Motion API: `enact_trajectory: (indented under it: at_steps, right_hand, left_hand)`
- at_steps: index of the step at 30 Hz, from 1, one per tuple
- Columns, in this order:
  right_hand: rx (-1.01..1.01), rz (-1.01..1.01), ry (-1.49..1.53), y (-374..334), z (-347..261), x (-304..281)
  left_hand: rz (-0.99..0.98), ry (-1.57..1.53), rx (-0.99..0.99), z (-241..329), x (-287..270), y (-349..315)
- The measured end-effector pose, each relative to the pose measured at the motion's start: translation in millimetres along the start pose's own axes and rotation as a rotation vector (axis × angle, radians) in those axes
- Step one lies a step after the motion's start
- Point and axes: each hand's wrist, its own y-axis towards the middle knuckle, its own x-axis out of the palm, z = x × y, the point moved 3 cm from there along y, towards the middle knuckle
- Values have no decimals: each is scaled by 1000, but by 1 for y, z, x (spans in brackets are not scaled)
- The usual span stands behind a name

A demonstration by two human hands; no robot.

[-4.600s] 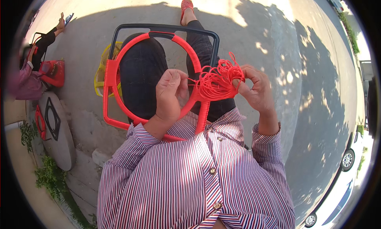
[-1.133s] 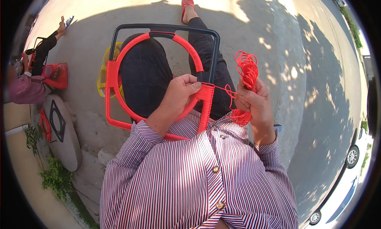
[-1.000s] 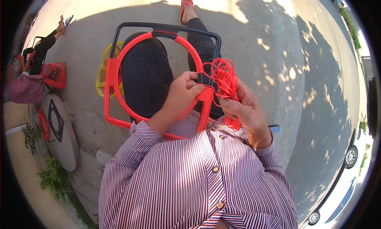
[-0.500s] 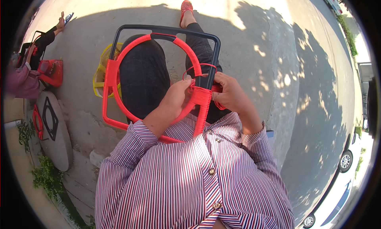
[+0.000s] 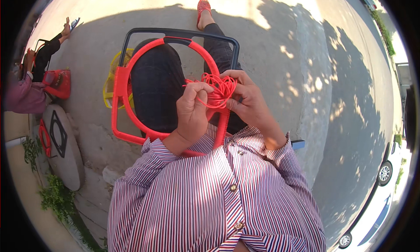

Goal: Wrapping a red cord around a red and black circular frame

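Observation:
A black metal frame (image 5: 144, 30) with a ring inside it rests across my lap. Red cord covers most of the ring (image 5: 142, 55), its left side and the lower bars; the top bar and upper right side are bare black. Above the frame's right side, my right hand (image 5: 250, 99) grips a loose bundle of red cord (image 5: 222, 86). My left hand (image 5: 192, 107) is closed, with thumb and forefinger pinching strands at the bundle's left edge. The bundle hides part of the ring and the right bar behind it.
A yellow basket (image 5: 110, 88) stands on the ground beyond my left leg. At far left another person (image 5: 28, 92) sits near a red bag (image 5: 59, 83). An oval slab (image 5: 70, 164) bears a black frame (image 5: 57, 134) and a red one (image 5: 44, 137). White cars (image 5: 385, 195) line the right.
The cord bundle has come from behind the frame's right bar to in front of it, in my right hand. My left hand has moved off the bar to the bundle's left edge.

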Motion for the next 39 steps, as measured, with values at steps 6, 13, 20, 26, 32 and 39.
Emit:
enact_trajectory:
  at_steps: [6,13,20,26,32,39]
  right_hand:
    - [108,402,957,-40,23,-76]
    - [-125,665,1279,-83,69,-176]
    - [556,64,736,-35,33,-19]
    - [564,224,655,-48,43,-39]
    - [570,246,538,-66,36,-36]
    - [561,176,576,-84,58,-36]
  left_hand:
    - [42,-511,-401,-12,-2,14]
    - [-76,-464,-601,-7,6,19]
    - [-192,-630,-683,-18,8,18]
    - [-296,-647,-768,-28,5,20]
    - [-292,-608,-801,-30,1,19]
    - [-250,-598,-800,-25,-1,18]
